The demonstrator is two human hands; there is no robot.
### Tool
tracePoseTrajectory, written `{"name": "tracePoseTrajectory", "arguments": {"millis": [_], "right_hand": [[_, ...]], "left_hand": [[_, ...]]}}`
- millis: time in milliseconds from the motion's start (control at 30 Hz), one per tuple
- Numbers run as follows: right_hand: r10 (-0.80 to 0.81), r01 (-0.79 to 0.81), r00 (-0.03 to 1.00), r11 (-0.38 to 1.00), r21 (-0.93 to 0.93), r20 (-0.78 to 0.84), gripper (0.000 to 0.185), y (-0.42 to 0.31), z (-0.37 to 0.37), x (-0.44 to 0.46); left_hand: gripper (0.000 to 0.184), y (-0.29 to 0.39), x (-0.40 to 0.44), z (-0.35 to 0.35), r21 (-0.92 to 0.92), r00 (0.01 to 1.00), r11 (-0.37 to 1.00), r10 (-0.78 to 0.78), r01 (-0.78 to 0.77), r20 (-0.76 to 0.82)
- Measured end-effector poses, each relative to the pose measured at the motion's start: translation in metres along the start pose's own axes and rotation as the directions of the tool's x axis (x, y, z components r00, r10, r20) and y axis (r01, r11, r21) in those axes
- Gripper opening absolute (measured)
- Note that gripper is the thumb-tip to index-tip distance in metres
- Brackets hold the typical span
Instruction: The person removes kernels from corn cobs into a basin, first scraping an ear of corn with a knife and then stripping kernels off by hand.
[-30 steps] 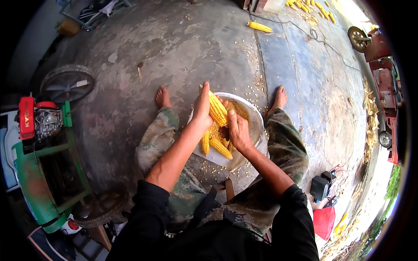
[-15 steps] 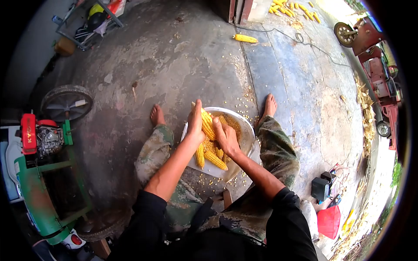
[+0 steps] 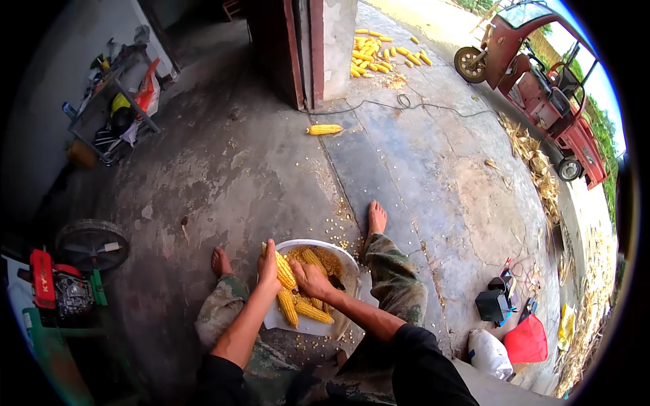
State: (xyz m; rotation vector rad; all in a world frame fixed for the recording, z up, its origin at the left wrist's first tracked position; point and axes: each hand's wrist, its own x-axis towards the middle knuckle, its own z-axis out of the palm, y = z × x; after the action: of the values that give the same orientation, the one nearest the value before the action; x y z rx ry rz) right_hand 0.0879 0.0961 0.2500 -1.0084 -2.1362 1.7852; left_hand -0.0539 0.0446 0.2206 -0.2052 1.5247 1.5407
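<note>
Between my knees stands a white basin (image 3: 353,276) with loose yellow kernels and several ears of corn in it. My left hand (image 3: 269,271) is wrapped round an ear of corn (image 3: 285,274), which it holds tilted over the basin. My right hand (image 3: 313,280) presses against the same ear from the other side, its fingers curled and partly hidden. Just below the hands, more corn ears (image 3: 311,312) lie across the basin's near side.
Kernels are scattered on the concrete floor around the basin. One ear of corn (image 3: 325,129) lies ahead, near a cable (image 3: 433,105). A corn pile (image 3: 371,54), a red three-wheeler (image 3: 535,81), a red engine (image 3: 43,279), a black box (image 3: 492,306) and a white sack (image 3: 489,353) stand around.
The camera view has tilted up and shifted right, so the surroundings appear lower and farther left. Both hands stay on the ear of corn over the basin.
</note>
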Motion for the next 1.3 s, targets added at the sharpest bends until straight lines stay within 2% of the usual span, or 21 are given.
{"name": "tracePoseTrajectory", "arguments": {"millis": [67,267,333,367,400,467,600,633,667,700,767,800,833,867,933,1000,1033,1100,1133,1167,1300], "right_hand": [[0.036,-0.038,0.999,0.998,0.053,0.025,0.07,0.0,-0.001,-0.004],[0.157,-0.163,0.987,0.961,0.222,0.043,0.074,-0.019,-0.008,-0.007],[0.148,-0.15,0.987,0.988,0.025,0.061,0.076,-0.021,-0.01,-0.005],[0.092,-0.092,0.996,0.996,0.004,-0.012,0.077,-0.006,-0.002,0.0],[0.092,-0.092,0.996,0.996,0.005,-0.011,0.077,-0.001,-0.001,0.002],[-0.007,0.004,0.999,0.997,-0.074,-0.046,0.072,0.007,0.001,0.004],[0.046,-0.047,0.999,0.996,-0.081,-0.011,0.065,0.02,0.004,0.011],[0.011,-0.013,0.999,0.999,-0.035,-0.052,0.062,0.025,0.006,0.011],[-0.016,0.017,0.996,1.0,0.014,-0.086,0.059,0.031,0.01,0.009],[-0.115,0.111,0.986,0.993,-0.035,-0.121,0.055,0.032,0.01,0.008],[0.044,-0.044,0.994,0.999,0.003,-0.096,0.06,0.01,0.0,0.0],[0.009,-0.007,0.984,1.0,0.016,-0.175,0.063,0.019,0.006,0.004],[0.0,0.0,0.982,1.0,-0.003,-0.189,0.068,0.02,0.006,0.008],[0.14,-0.133,0.986,0.988,0.082,-0.087,0.074,0.018,0.001,0.012],[0.183,-0.181,0.983,0.981,0.062,-0.018,0.078,-0.004,-0.006,0.009],[0.138,-0.14,0.99,0.989,-0.047,-0.034,0.082,-0.004,-0.004,0.011],[0.193,-0.193,0.981,0.981,-0.024,-0.012,0.081,-0.005,-0.003,0.012],[0.124,-0.124,0.99,0.992,-0.004,-0.063,0.072,-0.003,-0.001,0.007],[0.083,-0.084,0.992,0.996,-0.008,-0.096,0.068,0.001,0.0,0.007],[0.031,-0.044,0.985,0.996,-0.075,-0.167,0.065,0.012,0.006,0.01],[0.042,-0.05,0.983,0.998,-0.041,-0.179,0.071,0.017,0.005,0.013]], "left_hand": [[0.046,-0.004,0.009,-0.003,0.061,0.999,0.997,0.05,-0.05,0.012],[0.046,-0.003,0.007,0.003,0.041,0.993,0.992,0.117,-0.118,0.032],[0.045,-0.003,0.002,0.006,0.056,0.99,0.993,0.1,-0.106,0.098],[0.045,-0.003,0.002,0.007,0.056,0.99,0.993,0.099,-0.105,0.099],[0.044,-0.005,0.003,0.006,0.074,0.99,0.989,0.121,-0.126,0.065],[0.044,-0.008,0.007,0.005,0.094,0.989,0.985,0.145,-0.147,0.031],[0.042,-0.017,0.019,0.0,0.073,0.991,0.989,0.126,-0.129,0.043],[0.042,-0.018,0.018,0.0,0.055,0.993,0.992,0.111,-0.113,0.039],[0.041,-0.019,0.018,0.001,0.124,0.995,0.987,0.1,-0.102,0.022],[0.042,-0.021,0.018,0.002,0.114,0.994,0.988,0.107,-0.109,0.017],[0.047,-0.015,0.011,0.003,0.066,0.993,0.993,0.094,-0.099,0.073],[0.053,-0.01,0.009,0.008,0.115,0.994,0.988,0.104,-0.107,0.028],[0.057,-0.009,0.011,0.006,0.096,0.99,0.988,0.116,-0.123,0.076],[0.056,-0.001,0.0,0.01,0.087,0.986,0.986,0.13,-0.139,0.102],[0.065,0.001,-0.007,0.014,0.127,0.985,0.984,0.105,-0.123,0.136],[0.072,-0.001,-0.007,0.017,0.175,0.991,0.977,0.111,-0.122,0.074],[0.072,-0.002,-0.004,0.014,0.174,0.993,0.978,0.103,-0.112,0.064],[0.076,-0.003,-0.001,0.008,0.176,0.978,0.971,0.132,-0.159,0.159],[0.076,-0.003,0.0,0.007,0.175,0.98,0.972,0.13,-0.156,0.152],[0.075,-0.003,0.001,0.007,0.192,0.977,0.968,0.133,-0.164,0.165],[0.07,0.006,-0.013,0.015,0.181,0.98,0.972,0.12,-0.148,0.16]]}}
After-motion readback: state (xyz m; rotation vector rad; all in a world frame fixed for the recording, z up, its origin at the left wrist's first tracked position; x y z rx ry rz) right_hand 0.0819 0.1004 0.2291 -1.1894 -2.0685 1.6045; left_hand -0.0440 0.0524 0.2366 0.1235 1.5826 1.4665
